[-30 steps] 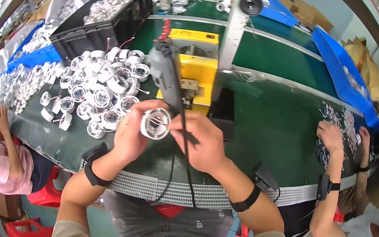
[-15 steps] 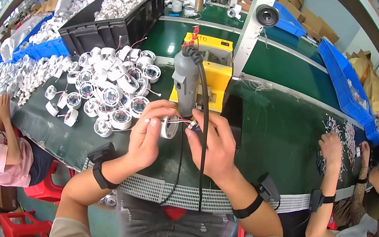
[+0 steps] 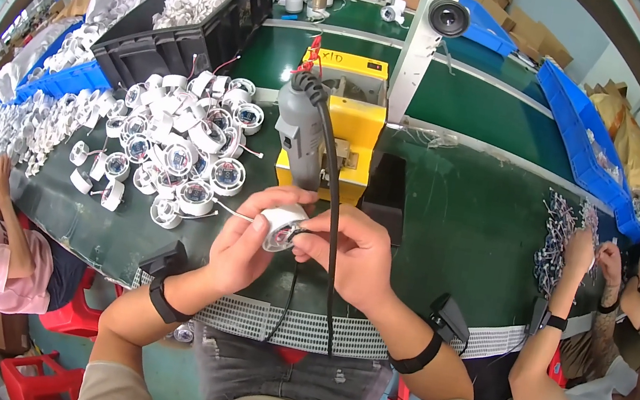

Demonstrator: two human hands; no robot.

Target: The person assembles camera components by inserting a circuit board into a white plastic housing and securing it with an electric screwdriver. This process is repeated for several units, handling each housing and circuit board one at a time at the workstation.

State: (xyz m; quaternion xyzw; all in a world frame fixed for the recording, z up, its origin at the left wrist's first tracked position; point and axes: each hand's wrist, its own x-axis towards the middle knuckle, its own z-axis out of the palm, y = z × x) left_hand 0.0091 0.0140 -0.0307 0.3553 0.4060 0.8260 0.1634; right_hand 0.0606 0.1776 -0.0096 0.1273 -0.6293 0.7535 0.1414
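A white round housing (image 3: 282, 218) with a clear rim sits in my left hand (image 3: 245, 247), fingers closed around its side, its open end turned toward the right. At that opening, the closed fingertips of my right hand (image 3: 353, 256) press a small circuit board with thin wires, mostly hidden by the fingers. A grey electric screwdriver (image 3: 299, 135) hangs just beyond my hands, and its black cable (image 3: 334, 169) passes in front of my right hand. To the left lies a heap of similar white housings (image 3: 178, 154), several with boards and wires showing.
Behind the screwdriver stands a yellow machine (image 3: 356, 135), with a flat black object (image 3: 386, 198) beside it. A black crate (image 3: 183, 39) of white parts is at the far left. Wire bundles (image 3: 553, 243) lie at right, near a co-worker's hand (image 3: 577, 253). A white post (image 3: 419, 66) rises behind.
My right hand has moved left and brought the wired circuit board from beside the housing to its opening. The housing has tilted in my left hand. The co-worker's hand at right has shifted.
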